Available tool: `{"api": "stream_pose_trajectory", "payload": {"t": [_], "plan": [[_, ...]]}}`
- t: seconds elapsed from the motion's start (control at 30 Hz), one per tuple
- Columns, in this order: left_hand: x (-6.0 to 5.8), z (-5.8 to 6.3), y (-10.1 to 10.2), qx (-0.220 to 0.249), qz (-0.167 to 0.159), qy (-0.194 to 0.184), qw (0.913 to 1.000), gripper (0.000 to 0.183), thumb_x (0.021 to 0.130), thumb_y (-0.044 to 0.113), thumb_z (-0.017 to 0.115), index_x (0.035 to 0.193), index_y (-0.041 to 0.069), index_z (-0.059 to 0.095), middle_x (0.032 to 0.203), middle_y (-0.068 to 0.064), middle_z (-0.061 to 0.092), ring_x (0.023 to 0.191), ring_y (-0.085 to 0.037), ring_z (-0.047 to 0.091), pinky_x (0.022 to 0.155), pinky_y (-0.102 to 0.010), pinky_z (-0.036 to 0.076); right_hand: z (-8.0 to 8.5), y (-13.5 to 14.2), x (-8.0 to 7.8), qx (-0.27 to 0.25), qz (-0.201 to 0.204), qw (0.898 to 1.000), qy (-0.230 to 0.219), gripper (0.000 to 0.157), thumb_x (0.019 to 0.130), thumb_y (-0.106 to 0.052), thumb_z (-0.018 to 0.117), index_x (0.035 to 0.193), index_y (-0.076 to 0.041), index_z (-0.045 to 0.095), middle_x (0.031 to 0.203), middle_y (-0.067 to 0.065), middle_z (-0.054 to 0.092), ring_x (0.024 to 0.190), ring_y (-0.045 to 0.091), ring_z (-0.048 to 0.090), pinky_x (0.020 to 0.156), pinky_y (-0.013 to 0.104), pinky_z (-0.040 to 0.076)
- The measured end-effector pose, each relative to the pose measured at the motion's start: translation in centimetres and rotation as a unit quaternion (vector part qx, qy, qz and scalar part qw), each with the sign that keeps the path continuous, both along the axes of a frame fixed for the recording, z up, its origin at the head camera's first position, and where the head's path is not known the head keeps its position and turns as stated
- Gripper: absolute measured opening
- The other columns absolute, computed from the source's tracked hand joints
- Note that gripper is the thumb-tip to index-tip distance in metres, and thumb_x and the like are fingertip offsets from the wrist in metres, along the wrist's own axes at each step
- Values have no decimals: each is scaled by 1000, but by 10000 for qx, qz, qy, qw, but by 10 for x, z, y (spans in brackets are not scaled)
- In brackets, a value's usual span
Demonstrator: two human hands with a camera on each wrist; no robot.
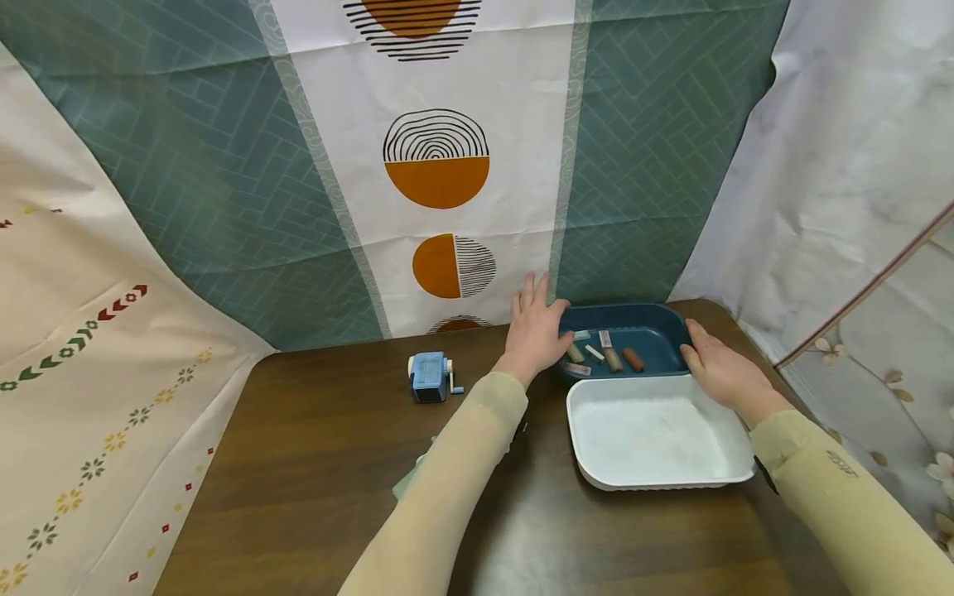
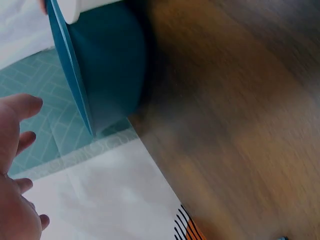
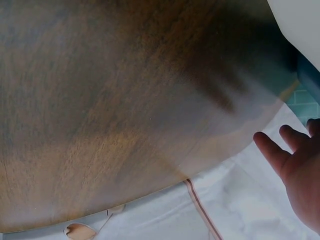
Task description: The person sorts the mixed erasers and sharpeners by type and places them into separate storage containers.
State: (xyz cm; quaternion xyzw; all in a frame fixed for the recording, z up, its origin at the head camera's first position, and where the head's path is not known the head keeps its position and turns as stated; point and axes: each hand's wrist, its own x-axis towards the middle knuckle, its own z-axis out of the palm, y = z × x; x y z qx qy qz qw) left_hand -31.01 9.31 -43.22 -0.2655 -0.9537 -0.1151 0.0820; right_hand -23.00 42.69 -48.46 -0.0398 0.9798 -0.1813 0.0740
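Observation:
A dark blue tray (image 1: 659, 327) stands at the back right of the table, holding several short pale and brown sticks (image 1: 633, 359), some partly wrapped in paper. At its left end my left hand (image 1: 532, 327) has its fingers spread. The left wrist view shows a gap between those fingers and the tray's side (image 2: 107, 65). My right hand (image 1: 719, 368) is at the opposite end, thumb and forefinger at the rim. Its other fingers (image 3: 272, 152) stretch out straight in the right wrist view. In front, a white tray (image 1: 659, 430) overlaps the blue one's near edge.
A blue crank pencil sharpener (image 1: 429, 377) stands left of my left forearm. Under that forearm, a pale green item (image 1: 406, 483) is mostly hidden. Patterned cloth (image 1: 477, 182) hangs behind the brown table (image 1: 313, 480) and along both its sides.

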Motion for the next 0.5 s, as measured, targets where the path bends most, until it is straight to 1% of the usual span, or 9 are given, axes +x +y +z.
{"api": "stream_pose_trajectory", "payload": {"t": [0.13,0.23,0.37,0.5], "plan": [[-1,-1,-10,20,-164,-79,9998,46,104,43,69,146,25,65,176,-13,19,165,-37,2,129,-57,16,-1,0,1,30,17,10000,11,74,118,-41,24,168,5,-5,173,35,5,155,57,16,122,70,19],[0,0,-17,72,-306,-233,9992,44,104,43,68,144,24,66,175,-12,23,165,-35,3,128,-57,16,-1,1,0,51,17,10000,14,74,118,-41,24,168,5,-5,173,35,6,155,57,16,122,70,19],[2,3,-25,80,-509,-328,9981,43,103,43,69,141,22,66,171,-11,32,164,-34,11,129,-56,17,-1,1,0,33,37,10000,-9,74,118,-42,24,167,5,-6,172,35,5,155,58,16,122,71,19],[3,8,-36,10,-844,-452,9954,44,103,41,70,142,21,65,169,-10,37,162,-32,16,130,-53,16,-1,1,0,29,50,10000,-24,74,118,-42,23,167,5,-7,172,35,4,155,58,15,121,71,18]]}}
